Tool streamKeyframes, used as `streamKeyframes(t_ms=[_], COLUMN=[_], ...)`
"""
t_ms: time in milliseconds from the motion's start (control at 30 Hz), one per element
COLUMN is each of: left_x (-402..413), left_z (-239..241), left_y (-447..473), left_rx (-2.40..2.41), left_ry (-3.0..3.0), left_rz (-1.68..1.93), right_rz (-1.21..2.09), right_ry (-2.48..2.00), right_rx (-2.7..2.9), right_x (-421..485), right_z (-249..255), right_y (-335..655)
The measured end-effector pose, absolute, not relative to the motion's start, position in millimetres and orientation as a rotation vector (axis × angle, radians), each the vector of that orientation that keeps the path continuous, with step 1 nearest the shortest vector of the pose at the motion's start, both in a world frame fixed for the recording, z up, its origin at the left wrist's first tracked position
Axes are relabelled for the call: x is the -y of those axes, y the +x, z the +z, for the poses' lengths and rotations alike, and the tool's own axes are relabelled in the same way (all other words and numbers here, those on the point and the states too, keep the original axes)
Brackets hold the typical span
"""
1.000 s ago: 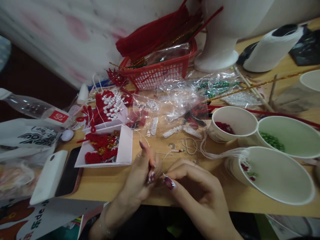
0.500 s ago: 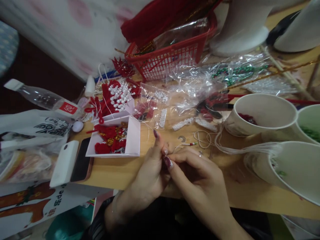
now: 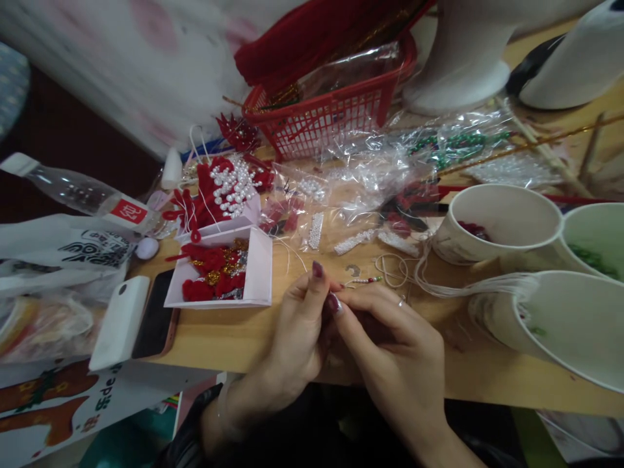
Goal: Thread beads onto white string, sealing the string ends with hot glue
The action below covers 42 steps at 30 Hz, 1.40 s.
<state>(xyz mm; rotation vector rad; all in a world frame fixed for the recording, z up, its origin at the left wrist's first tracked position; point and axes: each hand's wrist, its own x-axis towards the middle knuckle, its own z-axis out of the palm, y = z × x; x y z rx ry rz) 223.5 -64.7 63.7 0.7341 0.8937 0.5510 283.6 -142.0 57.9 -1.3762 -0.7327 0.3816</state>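
My left hand (image 3: 301,325) is closed in a pinch over the table's front part, thumb pointing up. Against it, my right hand (image 3: 397,348) pinches with thumb and forefinger, and the fingertips of both meet. Whatever is between them is too small or hidden to make out. A thin white thread (image 3: 291,250) curves on the table just beyond my left thumb. Behind my right fingers lies a short strand of beads (image 3: 361,280), white, red and green, beside a looped white cord (image 3: 391,270).
Left of my hands, a white box (image 3: 258,270) holds red and gold ornaments. Phones (image 3: 156,315) and a plastic bottle (image 3: 80,188) lie farther left. Paper cups (image 3: 504,214) stand on the right. Behind are clear bags (image 3: 361,175) and a red basket (image 3: 322,127).
Both hands have shifted slightly to the right, still pinched together. The left thumb sits a little lower and closer to the right fingers. The camera view has moved slightly.
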Motion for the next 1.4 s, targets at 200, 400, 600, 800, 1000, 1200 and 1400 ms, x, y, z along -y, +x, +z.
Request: streamKeyframes(t_ms=[200,400,600,800,1000,1200,1400], left_x=[68,70,70,64,58,62,61], left_z=[64,64,65,63,66,77,78], left_y=[229,229,226,221,216,216,215], left_rx=[-0.925,-0.875,-0.841,-0.814,-0.794,-0.859,-0.838], left_ry=[0.748,0.827,0.890,0.908,0.824,0.636,0.572], left_rz=[0.618,0.600,0.512,0.456,0.504,0.392,0.311], right_rz=[0.442,0.533,0.296,0.314,0.344,0.449,0.449], right_ry=[-1.379,-1.286,-1.343,-1.370,-1.305,-1.238,-1.240], right_rx=[0.592,0.459,0.584,0.633,0.630,0.757,0.762], right_x=[142,140,140,145,154,154,155], right_z=[57,58,58,60,66,70,72], right_y=[284,281,278,282,290,290,293])
